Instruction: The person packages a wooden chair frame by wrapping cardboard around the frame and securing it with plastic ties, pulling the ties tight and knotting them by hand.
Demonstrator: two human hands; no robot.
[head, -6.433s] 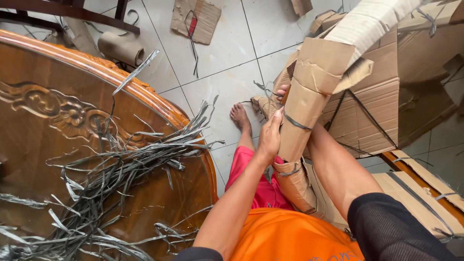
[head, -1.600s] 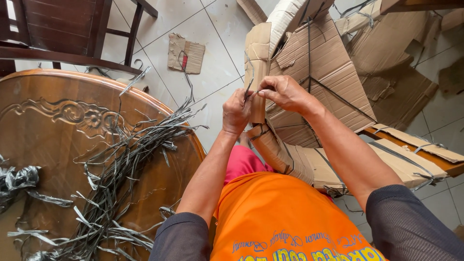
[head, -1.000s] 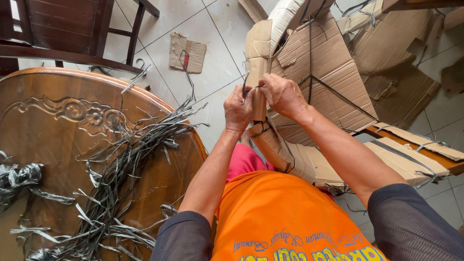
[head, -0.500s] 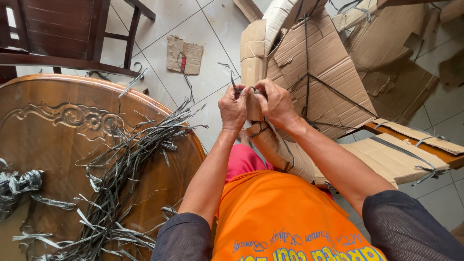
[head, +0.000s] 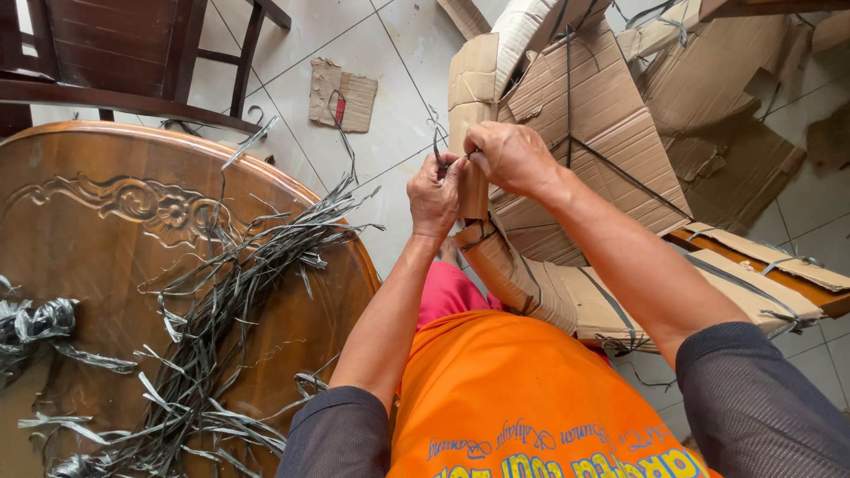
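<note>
Both hands risen slightly, drawn closer since half a second ago | left hand and right hand pinch dark strap against folded cardboard bundle | risk: strap slips from fingertips, bundle springs open

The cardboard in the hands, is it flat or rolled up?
Rolled up. The cardboard bundle curves into a tube, with dark straps wrapped around it.

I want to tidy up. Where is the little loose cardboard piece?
The cardboard scrap lies flat on the tiled floor near the top of the head view, beyond the wooden table, beside the chair legs.
</note>
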